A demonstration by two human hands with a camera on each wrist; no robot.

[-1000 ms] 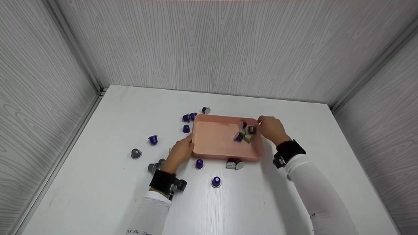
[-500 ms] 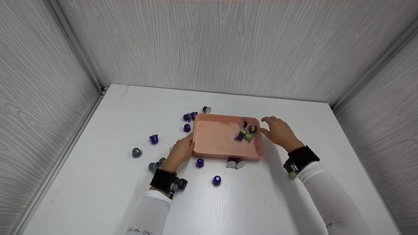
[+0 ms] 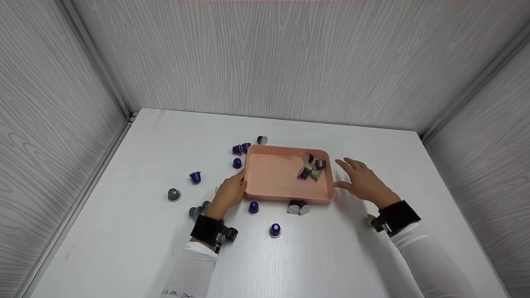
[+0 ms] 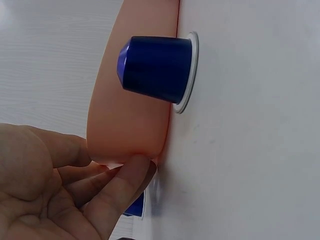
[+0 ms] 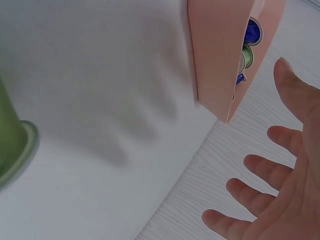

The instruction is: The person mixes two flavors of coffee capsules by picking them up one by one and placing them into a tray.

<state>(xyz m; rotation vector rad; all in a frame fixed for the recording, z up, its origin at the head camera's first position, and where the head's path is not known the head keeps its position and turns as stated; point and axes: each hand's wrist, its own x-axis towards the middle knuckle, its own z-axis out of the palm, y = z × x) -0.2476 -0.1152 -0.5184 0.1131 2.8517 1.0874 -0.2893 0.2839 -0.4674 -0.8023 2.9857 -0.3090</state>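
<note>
In the head view, we see the pink tray [image 3: 269,176] on the counter [image 3: 323,260], capsules [image 3: 315,174] inside toward its right end. In the left wrist view, our left hand [image 4: 75,190] pinches the tray's end near a blue capsule [image 4: 157,69]. In the right wrist view, our right hand [image 5: 292,197] is spread, apart from the tray.
</note>
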